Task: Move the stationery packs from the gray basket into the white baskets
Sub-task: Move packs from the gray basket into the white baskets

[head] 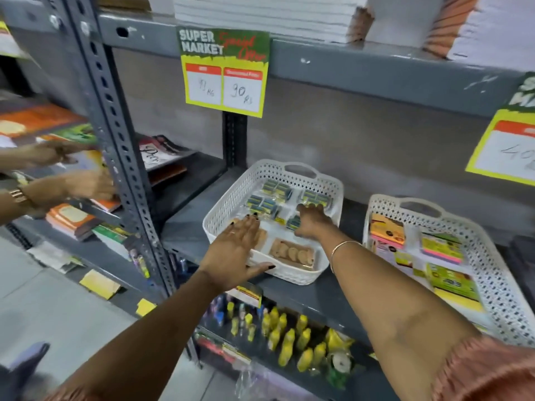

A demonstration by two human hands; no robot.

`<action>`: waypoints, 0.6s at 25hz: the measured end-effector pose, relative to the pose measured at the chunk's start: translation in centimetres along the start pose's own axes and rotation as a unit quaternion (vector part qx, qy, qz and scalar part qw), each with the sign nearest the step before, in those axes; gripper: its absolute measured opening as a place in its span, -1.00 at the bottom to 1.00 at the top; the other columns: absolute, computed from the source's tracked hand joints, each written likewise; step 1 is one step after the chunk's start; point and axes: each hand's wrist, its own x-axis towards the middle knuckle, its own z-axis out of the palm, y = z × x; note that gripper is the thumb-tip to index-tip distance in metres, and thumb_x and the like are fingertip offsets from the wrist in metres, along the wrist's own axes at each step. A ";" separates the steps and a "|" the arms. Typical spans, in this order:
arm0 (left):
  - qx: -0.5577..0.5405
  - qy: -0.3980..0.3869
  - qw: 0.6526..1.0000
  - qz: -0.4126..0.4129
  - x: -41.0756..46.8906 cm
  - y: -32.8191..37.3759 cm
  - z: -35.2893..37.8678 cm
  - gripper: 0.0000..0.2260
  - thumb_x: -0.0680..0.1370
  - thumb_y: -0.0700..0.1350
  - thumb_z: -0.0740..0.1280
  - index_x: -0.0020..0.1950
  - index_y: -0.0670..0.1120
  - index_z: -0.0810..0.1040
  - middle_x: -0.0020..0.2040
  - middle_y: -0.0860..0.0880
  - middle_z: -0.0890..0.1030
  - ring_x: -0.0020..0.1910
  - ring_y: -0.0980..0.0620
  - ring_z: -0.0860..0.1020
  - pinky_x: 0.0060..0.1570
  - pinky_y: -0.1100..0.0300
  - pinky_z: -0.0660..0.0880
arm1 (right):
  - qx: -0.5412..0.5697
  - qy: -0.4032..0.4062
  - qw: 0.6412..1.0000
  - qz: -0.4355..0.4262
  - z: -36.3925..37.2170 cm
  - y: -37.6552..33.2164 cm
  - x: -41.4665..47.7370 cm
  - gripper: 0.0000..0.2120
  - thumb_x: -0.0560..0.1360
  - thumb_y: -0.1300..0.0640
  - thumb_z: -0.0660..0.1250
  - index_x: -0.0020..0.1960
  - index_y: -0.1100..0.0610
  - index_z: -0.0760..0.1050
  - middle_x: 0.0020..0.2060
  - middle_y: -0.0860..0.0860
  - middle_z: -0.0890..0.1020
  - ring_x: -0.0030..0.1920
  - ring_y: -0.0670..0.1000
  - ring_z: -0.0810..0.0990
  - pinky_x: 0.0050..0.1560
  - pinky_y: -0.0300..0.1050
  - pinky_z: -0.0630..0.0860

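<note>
Both your arms reach forward and up from the bottom of the frame, bare from the fuzzy pink sleeves at the elbows; your left hand (236, 250) lies flat and palm-down, fingers together and pointing ahead, thumb splayed to the right, a ring on one finger and dark polish on the nails; your right hand (312, 221) is further forward, knuckles up, fingers curled downward; a thin bangle circles your right wrist.

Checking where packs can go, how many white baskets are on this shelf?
2: one white basket under both hands, another white basket to its right, partly cut off by the frame.
</note>
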 end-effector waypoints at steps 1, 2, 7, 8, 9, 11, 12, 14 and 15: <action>0.004 0.003 1.000 0.003 0.0 0.1 -0.1 -0.04 0.35 0.47 -0.28 0.44 -0.24 0.13 0.45 -0.20 0.23 0.42 -0.10 0.22 0.35 0.07 -0.05 | -0.006 -0.003 1.000 -0.001 0.0 0.0 0.1 -0.32 0.44 0.15 0.35 0.49 0.14 0.17 0.44 0.24 0.25 0.51 0.23 0.11 0.40 0.13 0.34; 0.006 0.006 1.000 0.004 0.0 0.0 -0.1 -0.04 0.35 0.47 -0.29 0.45 -0.24 0.13 0.46 -0.19 0.22 0.43 -0.09 0.19 0.35 0.07 -0.08 | -0.012 -0.007 1.000 -0.001 0.1 -0.1 0.2 -0.34 0.44 0.16 0.34 0.49 0.14 0.17 0.45 0.24 0.23 0.51 0.23 0.10 0.40 0.13 0.34; 0.004 0.000 1.000 0.000 0.0 0.0 0.2 -0.03 0.33 0.47 -0.30 0.46 -0.23 0.09 0.47 -0.18 0.18 0.45 -0.07 0.15 0.35 0.09 -0.12 | -0.010 -0.024 1.000 0.006 -0.3 -0.4 -0.5 -0.28 0.46 0.15 0.35 0.52 0.15 0.10 0.50 0.20 0.16 0.54 0.21 0.05 0.43 0.14 0.29; 0.001 0.002 1.000 -0.004 0.0 0.0 0.2 -0.03 0.33 0.48 -0.30 0.45 -0.23 0.11 0.47 -0.18 0.19 0.44 -0.08 0.16 0.35 0.09 -0.12 | 0.004 -0.010 1.000 0.006 -0.6 -0.3 -0.8 -0.27 0.46 0.12 0.36 0.53 0.16 0.09 0.50 0.20 0.17 0.54 0.22 0.05 0.44 0.14 0.29; -0.001 0.004 1.000 -0.006 0.1 0.1 0.2 -0.02 0.33 0.48 -0.30 0.45 -0.23 0.12 0.47 -0.18 0.20 0.44 -0.08 0.17 0.35 0.09 -0.11 | 0.022 0.013 1.000 0.007 -1.1 0.0 -1.2 -0.27 0.47 0.09 0.36 0.53 0.16 0.09 0.49 0.20 0.19 0.53 0.23 0.08 0.43 0.12 0.30; 0.005 -0.005 1.000 -0.007 0.0 0.1 0.2 -0.01 0.33 0.49 -0.31 0.45 -0.23 0.13 0.46 -0.18 0.20 0.44 -0.08 0.18 0.35 0.10 -0.08 | 0.046 0.082 0.996 0.008 -2.3 0.8 -2.3 -0.34 0.50 0.06 0.35 0.50 0.18 0.17 0.45 0.20 0.29 0.48 0.23 0.19 0.35 0.10 0.37; 0.004 -0.008 1.000 -0.008 0.1 0.4 0.2 -0.01 0.33 0.49 -0.31 0.45 -0.24 0.13 0.46 -0.18 0.21 0.43 -0.09 0.19 0.36 0.10 -0.05 | 0.049 0.120 0.991 0.013 -3.0 1.7 -3.2 -0.40 0.51 0.07 0.33 0.47 0.19 0.22 0.41 0.20 0.34 0.45 0.22 0.24 0.31 0.09 0.39; 0.002 -0.007 1.000 -0.028 -0.2 0.3 0.3 -0.01 0.35 0.48 -0.29 0.44 -0.26 0.15 0.44 -0.21 0.24 0.42 -0.12 0.22 0.37 0.05 0.02 | 0.052 0.185 0.981 0.022 -4.2 3.7 -4.8 -0.50 0.52 0.12 0.28 0.41 0.21 0.31 0.35 0.19 0.40 0.40 0.20 0.28 0.26 0.08 0.42; 0.005 -0.003 0.999 -0.038 -0.3 0.5 0.3 -0.03 0.37 0.47 -0.28 0.44 -0.27 0.15 0.44 -0.23 0.24 0.42 -0.14 0.22 0.38 -0.01 0.04 | 0.051 0.211 0.976 0.033 -4.9 5.1 -6.0 -0.55 0.51 0.14 0.26 0.38 0.22 0.34 0.32 0.19 0.42 0.39 0.20 0.29 0.24 0.08 0.44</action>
